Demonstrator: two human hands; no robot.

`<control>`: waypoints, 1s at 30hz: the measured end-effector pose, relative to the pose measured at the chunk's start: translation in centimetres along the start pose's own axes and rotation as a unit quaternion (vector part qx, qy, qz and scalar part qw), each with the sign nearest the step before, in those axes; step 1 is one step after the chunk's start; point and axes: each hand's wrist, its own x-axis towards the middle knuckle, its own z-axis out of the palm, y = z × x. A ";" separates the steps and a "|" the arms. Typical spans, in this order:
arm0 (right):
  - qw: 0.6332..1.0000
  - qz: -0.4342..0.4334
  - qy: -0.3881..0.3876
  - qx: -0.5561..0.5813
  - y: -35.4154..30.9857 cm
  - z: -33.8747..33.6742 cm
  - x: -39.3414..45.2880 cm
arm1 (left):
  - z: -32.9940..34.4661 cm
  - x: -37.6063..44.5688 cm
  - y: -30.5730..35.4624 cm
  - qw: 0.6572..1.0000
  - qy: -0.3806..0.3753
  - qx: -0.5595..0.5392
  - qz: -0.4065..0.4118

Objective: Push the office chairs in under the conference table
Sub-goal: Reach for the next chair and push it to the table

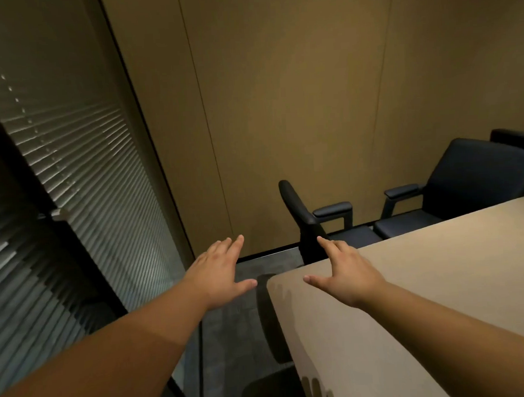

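Observation:
The beige conference table point(441, 280) fills the lower right, its rounded corner near the middle. A black office chair point(313, 223) stands at the table's far end, seen side-on, its seat partly under the edge. A second black chair point(466, 181) stands to its right, facing the table, and the back of a third point(515, 138) peeks out behind it. My left hand point(219, 273) is stretched forward over the floor with fingers straight, holding nothing. My right hand point(343, 270) reaches over the table corner, fingers spread, pointing toward the nearest chair without touching it.
A glass partition with closed blinds point(71, 178) runs along the left. Tan wall panels point(280, 106) close off the far side. Dark carpet point(237, 321) forms a narrow passage between partition and table. A dark chair part point(273, 389) shows under the table's near edge.

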 end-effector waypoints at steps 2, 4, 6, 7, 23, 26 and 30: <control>1.000 0.008 0.006 0.000 -0.1 0.0 2.0 | 0.3 2.8 -0.7 1.000 0.005 0.001 0.015; 1.000 0.017 0.013 0.000 -0.5 0.2 4.3 | 0.6 5.6 -1.9 1.000 0.007 -0.003 0.030; 1.000 0.022 0.020 -0.003 -1.3 0.7 6.7 | 0.7 8.6 -3.5 0.999 0.008 -0.002 0.045; 0.999 0.023 0.026 -0.007 -1.7 1.0 8.2 | 0.8 10.4 -4.5 0.999 0.009 -0.001 0.053; 0.995 0.099 0.007 -0.021 -0.2 3.3 27.8 | 3.9 33.1 -12.1 0.993 -0.010 -0.015 0.118; 0.995 0.103 -0.003 -0.012 2.0 4.0 30.9 | 4.5 36.2 -11.6 0.995 -0.020 -0.017 0.098; 0.994 0.109 -0.012 -0.013 4.7 4.7 34.0 | 4.9 40.2 -10.2 0.995 -0.031 -0.024 0.096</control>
